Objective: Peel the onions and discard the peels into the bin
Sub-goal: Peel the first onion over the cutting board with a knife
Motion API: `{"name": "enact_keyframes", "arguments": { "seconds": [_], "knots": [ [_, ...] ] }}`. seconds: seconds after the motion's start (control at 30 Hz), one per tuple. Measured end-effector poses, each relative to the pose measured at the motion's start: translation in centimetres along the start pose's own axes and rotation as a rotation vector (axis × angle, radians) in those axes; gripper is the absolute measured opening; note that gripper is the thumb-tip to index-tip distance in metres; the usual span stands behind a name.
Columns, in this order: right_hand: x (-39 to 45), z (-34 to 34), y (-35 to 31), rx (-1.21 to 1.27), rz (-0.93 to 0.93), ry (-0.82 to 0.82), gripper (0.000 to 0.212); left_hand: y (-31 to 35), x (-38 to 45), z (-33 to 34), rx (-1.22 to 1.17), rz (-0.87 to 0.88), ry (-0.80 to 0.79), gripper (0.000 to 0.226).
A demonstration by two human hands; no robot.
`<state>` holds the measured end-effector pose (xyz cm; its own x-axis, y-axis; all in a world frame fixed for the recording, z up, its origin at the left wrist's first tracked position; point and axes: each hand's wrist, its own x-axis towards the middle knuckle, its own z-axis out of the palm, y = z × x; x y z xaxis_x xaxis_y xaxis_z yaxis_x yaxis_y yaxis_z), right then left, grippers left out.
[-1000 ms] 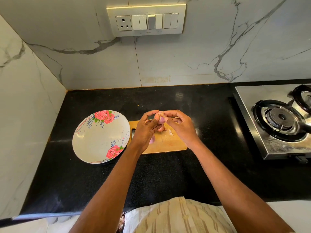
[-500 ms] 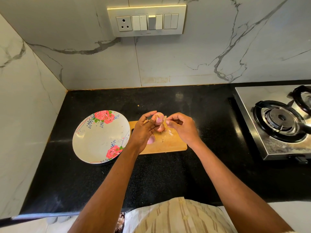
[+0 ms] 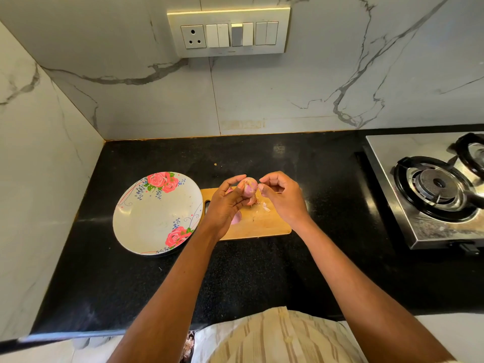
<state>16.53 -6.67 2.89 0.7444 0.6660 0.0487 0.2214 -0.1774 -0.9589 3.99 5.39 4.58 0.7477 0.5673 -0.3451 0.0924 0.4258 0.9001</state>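
My left hand point(image 3: 225, 205) holds a small pinkish-purple onion point(image 3: 248, 186) up above the wooden cutting board point(image 3: 262, 224). Beside the onion's right side my right hand point(image 3: 282, 197) has its thumb and fingertips pinched together, touching or nearly touching the skin. Another onion piece point(image 3: 236, 218) lies on the board, mostly hidden under my left palm. A pale scrap of peel point(image 3: 265, 206) rests on the board below the right hand. No bin shows in the view.
A white plate with pink roses point(image 3: 146, 221) lies on the black counter point(image 3: 262, 271) left of the board. A steel gas stove point(image 3: 434, 189) stands at the right. Marble walls close the back and left; a switch panel point(image 3: 229, 32) hangs above.
My right hand has drawn back to the right off the top of the onion, then come in close again. The left hand has kept the onion raised.
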Motion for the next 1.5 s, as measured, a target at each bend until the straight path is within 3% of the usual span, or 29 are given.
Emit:
{"name": "enact_keyframes", "arguments": {
  "seconds": [0.13,0.27,0.5,0.67,0.77,0.87,1.13,1.5],
  "knots": [
    [0.3,-0.4,0.7,-0.050,0.087,0.064,0.009,-0.1,-0.1,-0.2,-0.021,-0.027,-0.024,0.024],
    [0.5,-0.4,1.5,-0.189,0.166,-0.034,0.014,-0.1,-0.1,-0.1,-0.055,-0.041,-0.027,0.023],
    [0.1,0.4,1.6,-0.435,0.108,-0.164,0.018,-0.3,0.1,-0.1,-0.032,-0.035,-0.023,0.022],
    [0.3,0.7,1.7,-0.453,0.139,-0.193,0.027,-0.5,0.2,-0.4,0.014,-0.034,0.001,0.023],
    [0.3,0.6,1.5,-0.401,0.093,-0.182,0.012,-0.6,0.3,-0.4,0.027,-0.029,0.005,0.023],
    [0.3,0.5,1.1,-0.307,0.039,-0.175,0.021,-0.5,0.3,-0.3,0.040,-0.031,0.000,0.023],
    [0.5,-0.1,0.2,-0.231,-0.089,-0.089,0.020,0.0,0.3,-0.1,0.093,0.028,-0.032,0.026],
    [0.1,0.1,0.3,-0.238,-0.099,0.018,0.012,-0.3,0.3,0.5,0.072,0.024,-0.028,0.021]
  ]
}}
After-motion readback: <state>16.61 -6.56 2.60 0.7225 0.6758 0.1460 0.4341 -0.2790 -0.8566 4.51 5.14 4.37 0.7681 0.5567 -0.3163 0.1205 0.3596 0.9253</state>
